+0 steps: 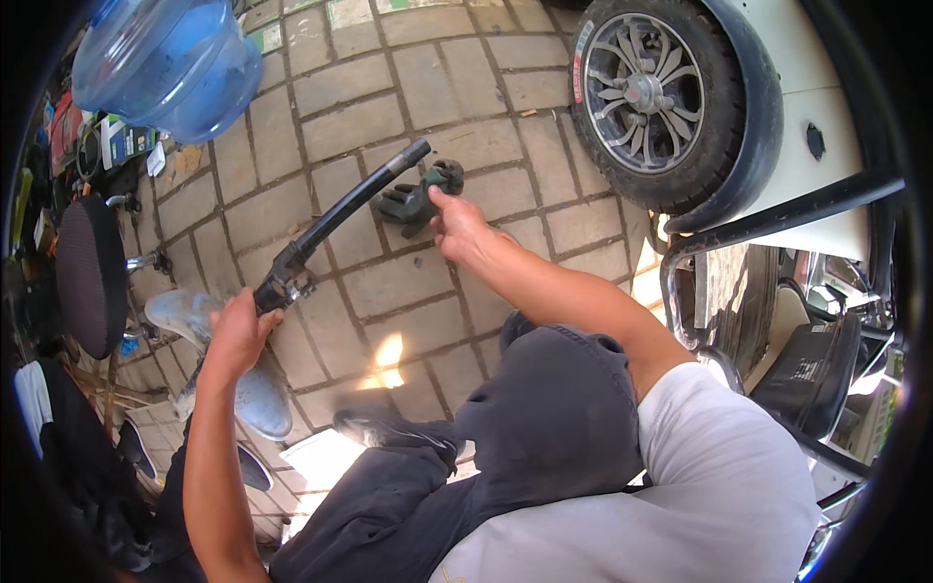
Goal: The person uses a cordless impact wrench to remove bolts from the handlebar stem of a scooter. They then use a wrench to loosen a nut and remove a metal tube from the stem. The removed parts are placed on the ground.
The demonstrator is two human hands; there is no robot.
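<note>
My left hand point(238, 332) is closed round the lower end of a long black tube point(342, 206), which has a bare metal band near its far tip and a metal clamp-like fitting beside my fingers. The tube slants up and to the right above the paving; its exact kind I cannot make out. My right hand point(461, 227) pinches a dark work glove point(413, 206) with green on it, possibly a pair bunched together. The glove hangs close to the tube's far end. My right fingertips are partly hidden by the glove.
Upper right stands a vehicle wheel point(643, 92) under a fender, with a black tubular frame point(777, 216) below it. A blue water jug point(185, 83) is at upper left, above a round dark stool seat point(92, 277). Greyish-blue shoes point(260, 400) stand near my left arm.
</note>
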